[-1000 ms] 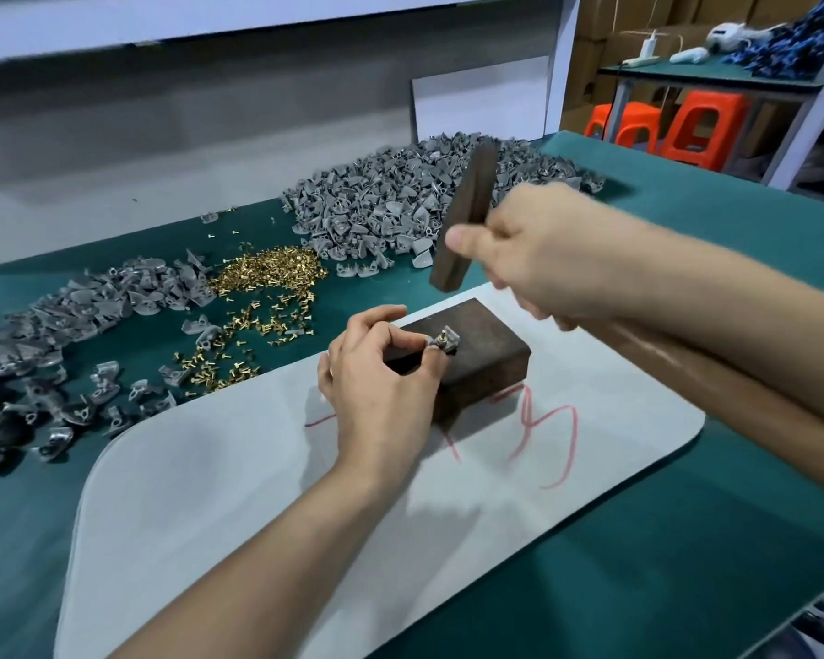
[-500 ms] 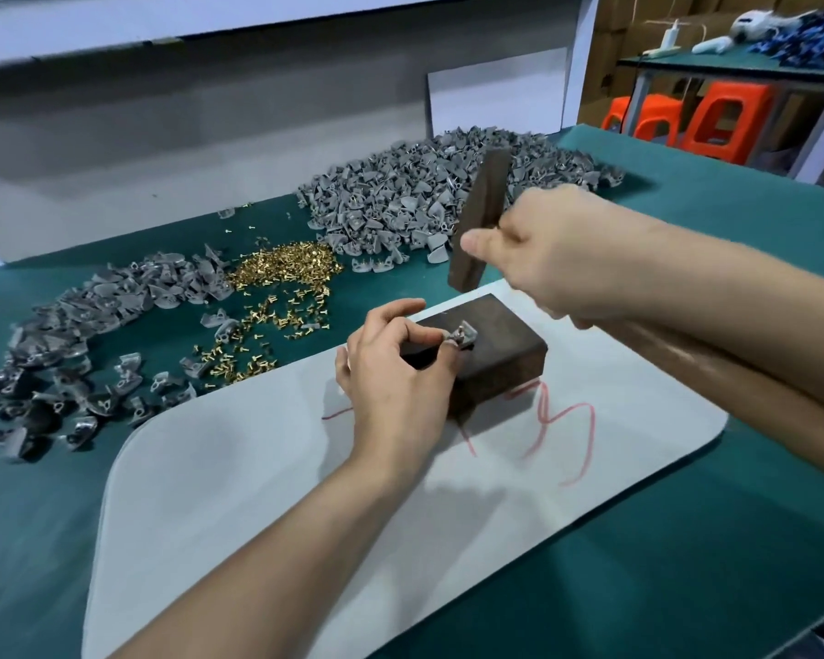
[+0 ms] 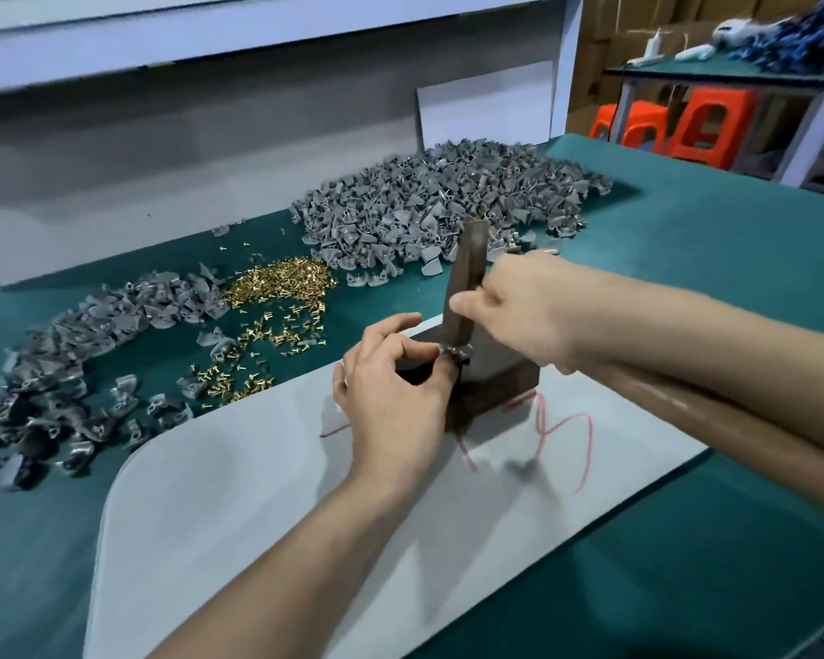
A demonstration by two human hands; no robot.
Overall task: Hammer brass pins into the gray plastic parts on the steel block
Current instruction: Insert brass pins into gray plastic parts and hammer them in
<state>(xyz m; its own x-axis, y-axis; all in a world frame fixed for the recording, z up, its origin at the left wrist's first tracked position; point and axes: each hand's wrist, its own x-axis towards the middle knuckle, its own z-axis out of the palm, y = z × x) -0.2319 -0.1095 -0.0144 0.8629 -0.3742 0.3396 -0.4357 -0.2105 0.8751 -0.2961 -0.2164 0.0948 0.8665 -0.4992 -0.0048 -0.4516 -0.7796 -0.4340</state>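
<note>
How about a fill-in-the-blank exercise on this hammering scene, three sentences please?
The left hand pinches the gray part on the steel block, beside a ____ scribble on the mat.
The right hand grips the hammer; behind it, brass pins lie between two piles of ____ parts.
The stools beyond the table are ____.
Missing words: red; gray; orange.

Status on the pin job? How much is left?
Done: possibly the pile at left, though its parts are too small to check. In hand: the left hand pinches one gray part on the steel block; the right hand grips the hammer, its lower end at that part. Left: the large back heap and the loose brass pins, so likely most of the batch.
</note>
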